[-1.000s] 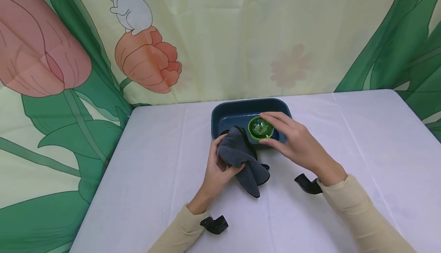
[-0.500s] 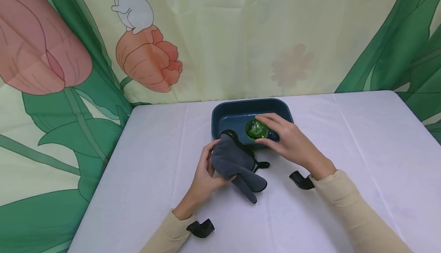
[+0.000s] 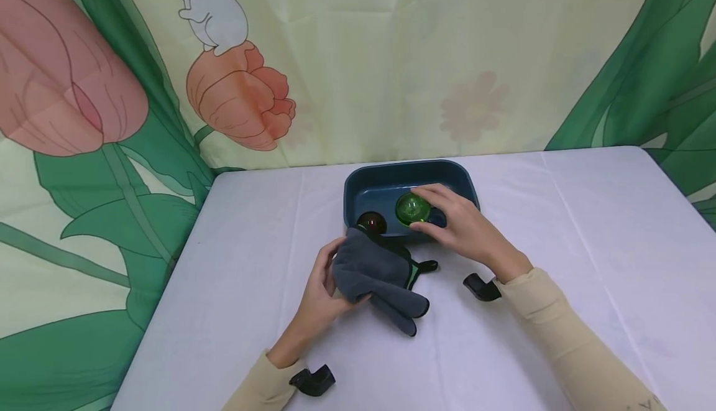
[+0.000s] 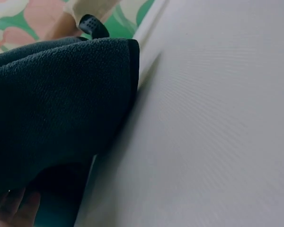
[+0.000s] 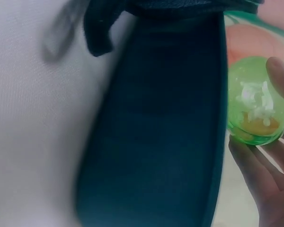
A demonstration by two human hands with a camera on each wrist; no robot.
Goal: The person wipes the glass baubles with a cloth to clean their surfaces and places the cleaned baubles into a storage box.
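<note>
My left hand (image 3: 321, 308) grips a folded dark grey cloth (image 3: 371, 268) with black edging and a black loop. The cloth hangs just in front of the dark blue tray (image 3: 353, 181), its lower corners pointing down to the right. In the left wrist view the cloth (image 4: 61, 94) hides most of the hand. My right hand (image 3: 461, 224) holds a see-through green ball (image 3: 412, 208) between thumb and fingers, over the tray in the head view. In the right wrist view the ball (image 5: 255, 101) shows beside the tray's rim. A dark red, shiny ball (image 3: 371, 222) sits in the tray's front left corner.
The tray stands near the back edge of a table covered by a white cloth (image 3: 235, 274). Behind it hangs a curtain (image 3: 363, 75) printed with flowers and a white animal. Black bands (image 3: 313, 381) stick out from both wrists.
My left hand has drawn the cloth toward me and left, uncovering the dark red ball. My right hand has shifted slightly left with the green ball.
</note>
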